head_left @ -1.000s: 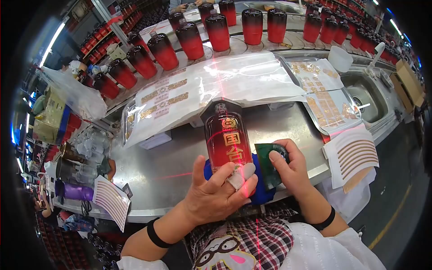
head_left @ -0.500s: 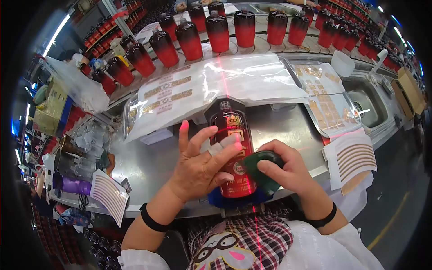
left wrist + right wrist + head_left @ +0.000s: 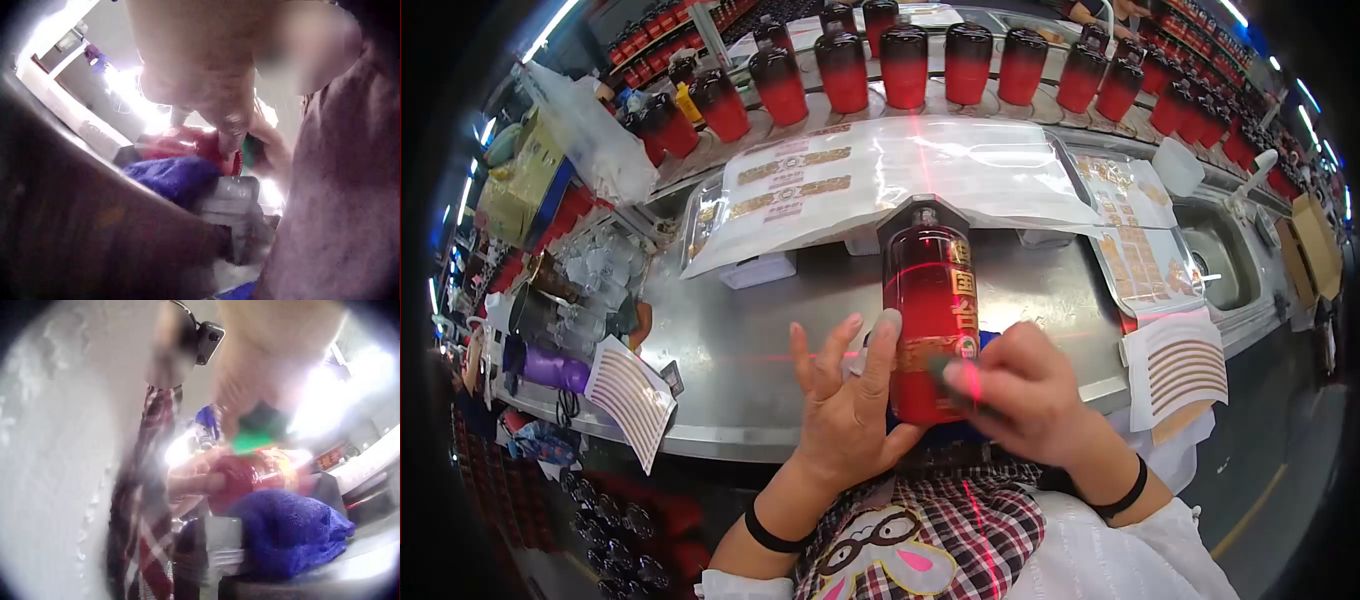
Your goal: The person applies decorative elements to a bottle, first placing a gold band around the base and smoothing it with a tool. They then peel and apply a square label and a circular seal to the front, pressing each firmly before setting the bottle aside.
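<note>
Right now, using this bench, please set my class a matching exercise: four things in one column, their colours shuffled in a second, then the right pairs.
Things
1. Nearest bottle
2. Tool in the right grip
3. Cloth under that bottle
4. Sink

Colours
A. Green
B. Silver-grey
C. Red, with gold lettering
D. Blue

Pairs: 1-C; 2-A; 3-D; 4-B

Far side, a row of red-and-black bottles (image 3: 903, 70) stands along the curved track (image 3: 936, 96). On the right: steel sink (image 3: 1225, 245), white tub (image 3: 1177, 167) at its far end, cardboard box (image 3: 1314, 250) right of it, striped sheet (image 3: 1178, 355) nearer. Left has a clear plastic bag (image 3: 605, 155) farther back, purple container (image 3: 557, 372) nearer, second striped sheet (image 3: 628, 400) just beside that.
</note>
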`<state>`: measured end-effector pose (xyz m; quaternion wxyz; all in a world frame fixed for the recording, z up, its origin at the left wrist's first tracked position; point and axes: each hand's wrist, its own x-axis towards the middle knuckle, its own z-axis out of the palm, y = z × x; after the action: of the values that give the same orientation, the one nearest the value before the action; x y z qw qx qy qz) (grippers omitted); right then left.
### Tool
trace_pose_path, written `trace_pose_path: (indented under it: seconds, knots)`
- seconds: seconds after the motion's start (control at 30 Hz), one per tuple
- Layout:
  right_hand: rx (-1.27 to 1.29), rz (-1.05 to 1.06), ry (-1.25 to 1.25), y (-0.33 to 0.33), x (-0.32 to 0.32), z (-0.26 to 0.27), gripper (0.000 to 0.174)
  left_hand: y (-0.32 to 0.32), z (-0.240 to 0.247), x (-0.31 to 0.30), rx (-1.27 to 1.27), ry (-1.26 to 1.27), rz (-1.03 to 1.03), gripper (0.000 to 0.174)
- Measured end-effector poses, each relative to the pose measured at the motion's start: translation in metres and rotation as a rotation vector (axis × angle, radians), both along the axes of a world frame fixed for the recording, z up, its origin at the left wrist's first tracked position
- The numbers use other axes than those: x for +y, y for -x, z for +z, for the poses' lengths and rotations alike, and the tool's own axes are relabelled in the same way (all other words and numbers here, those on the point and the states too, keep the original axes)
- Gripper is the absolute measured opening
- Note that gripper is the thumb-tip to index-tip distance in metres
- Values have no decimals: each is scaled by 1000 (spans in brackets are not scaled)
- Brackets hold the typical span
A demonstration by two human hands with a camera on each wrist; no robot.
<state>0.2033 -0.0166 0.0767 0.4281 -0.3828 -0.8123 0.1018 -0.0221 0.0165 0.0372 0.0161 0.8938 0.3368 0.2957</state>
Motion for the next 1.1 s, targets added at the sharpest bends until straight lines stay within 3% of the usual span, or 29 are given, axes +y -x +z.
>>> trace_pose_path:
  seconds: [0.03, 0.07, 0.17, 0.27, 0.37, 0.43, 0.47, 0.5, 0.57, 0.67, 0.87, 1.1]
  knots:
    - [-1, 136, 47, 4, -4, 4, 42, 0, -2, 0, -45, 3, -4, 103]
    - [57, 125, 80, 4, -6, 4, 44, -1, -4, 0, -90, 2, -10, 102]
    - [-36, -277, -83, 0, 1, -14, 43, -7, -23, -1, -143, 240, 62, 98]
    - [-3, 207, 59, 11, -6, 3, 41, -5, -13, -1, -19, 107, 67, 98]
    - [24, -266, -13, 3, -6, -6, 42, -1, -4, -3, 0, 55, 64, 96]
    - [-57, -92, 15, 6, -8, -6, 38, -2, -12, -3, -36, 108, 44, 96]
    - [20, 29, 144, 7, -12, 2, 33, -2, -15, -4, -51, 138, 30, 96]
    - [98, 145, 272, 6, -15, 8, 29, -2, -14, -4, -139, 239, 0, 93]
    - [215, -166, 304, -5, -14, 0, 19, 0, -12, -5, -315, 442, -66, 88]
    - [662, -230, 545, -9, -10, -17, 13, -18, -27, 5, -827, 802, -85, 81]
    - [730, -235, 608, -5, -7, -30, 16, -32, -26, 11, -699, 822, -9, 76]
    - [663, -259, 583, -6, -6, -31, 16, -32, -30, 11, -817, 900, -71, 74]
